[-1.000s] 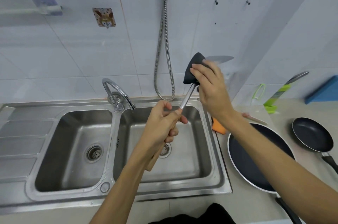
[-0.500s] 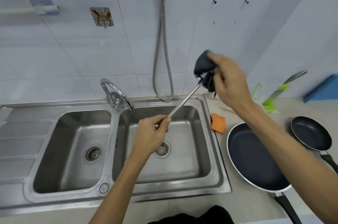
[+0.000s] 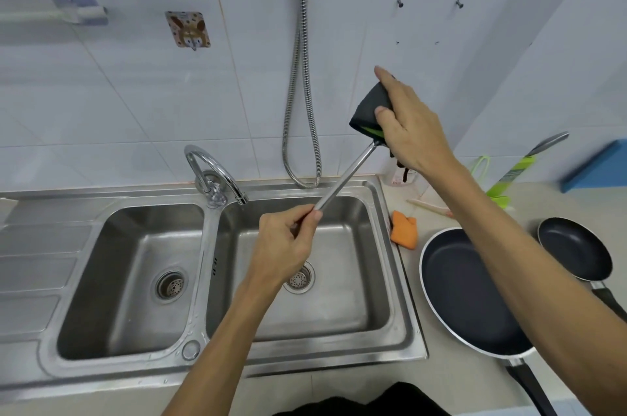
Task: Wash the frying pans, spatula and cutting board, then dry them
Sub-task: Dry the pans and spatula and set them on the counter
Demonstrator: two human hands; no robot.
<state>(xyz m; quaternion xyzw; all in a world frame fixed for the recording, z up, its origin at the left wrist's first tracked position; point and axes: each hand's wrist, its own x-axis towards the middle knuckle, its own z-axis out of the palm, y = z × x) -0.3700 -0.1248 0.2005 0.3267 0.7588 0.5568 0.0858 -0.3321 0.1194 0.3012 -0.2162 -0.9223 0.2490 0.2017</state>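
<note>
Now holding the spatula [image 3: 342,181] aslant over the right sink basin [image 3: 373,283] with the left grip [image 3: 285,246] pinching its steel shaft, seemingly to steady the head for the right grip [image 3: 412,130], closed round it through a dark cloth [image 3: 368,106].

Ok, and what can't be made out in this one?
All head view.
Spatula blade: wrapped in the dark cloth under the right hand; only a green sliver shows.
Spatula grip end: hidden inside the left hand.
Large pan: right forearm covers part; handle cut off by the bottom edge.
Small pan: handle cut off by the right edge.
Blue thing at far right: blurred, cut off; unidentifiable.
</note>
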